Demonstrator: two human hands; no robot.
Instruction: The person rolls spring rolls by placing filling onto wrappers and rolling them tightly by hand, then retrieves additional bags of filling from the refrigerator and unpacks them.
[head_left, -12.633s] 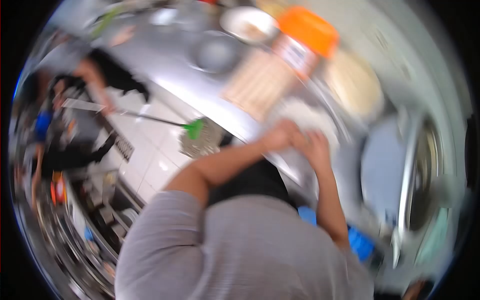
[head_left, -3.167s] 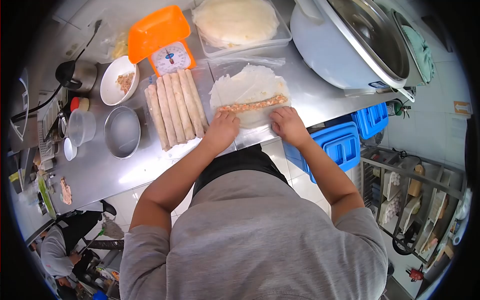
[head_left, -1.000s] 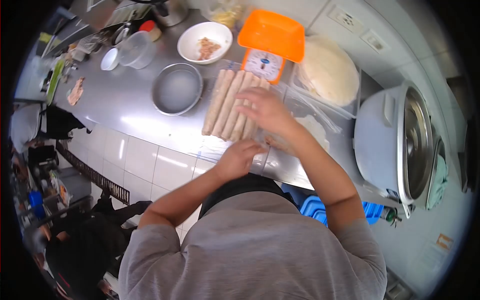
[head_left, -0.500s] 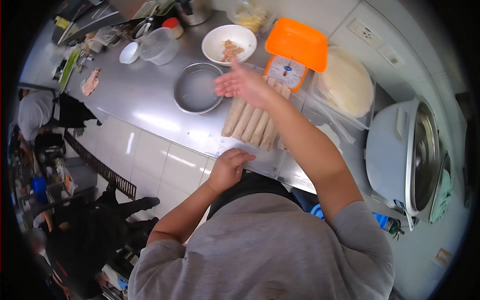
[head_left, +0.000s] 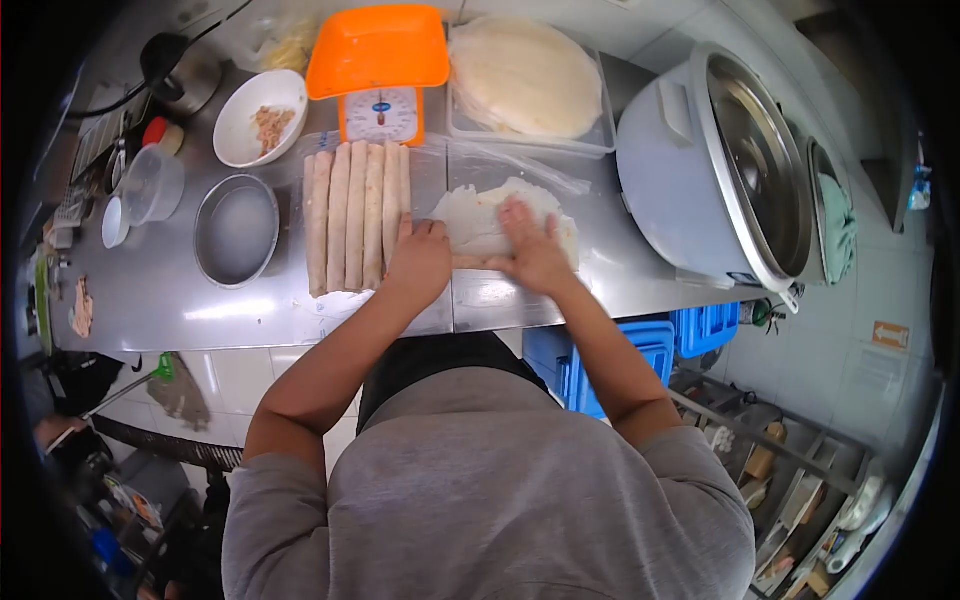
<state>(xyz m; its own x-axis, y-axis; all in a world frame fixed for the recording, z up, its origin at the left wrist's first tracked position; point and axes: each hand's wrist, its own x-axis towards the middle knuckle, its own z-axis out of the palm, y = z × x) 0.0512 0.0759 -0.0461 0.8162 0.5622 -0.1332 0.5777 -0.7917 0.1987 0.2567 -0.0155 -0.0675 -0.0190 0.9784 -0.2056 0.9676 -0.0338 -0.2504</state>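
The wrapper [head_left: 467,230] lies on the counter [head_left: 603,232], right of the row of rolls [head_left: 352,220]. The right hand [head_left: 537,250] spreads loose fingers over it; whether the left hand [head_left: 420,262] grips its left end, I cannot tell. Uneven pressure could tear the thin sheet; a leftward slip could nudge the rolls.

This is a kitchen: a steel table [head_left: 165,312] carries a dial scale [head_left: 380,115], a large cooker [head_left: 668,150] and food rolls [head_left: 354,215].
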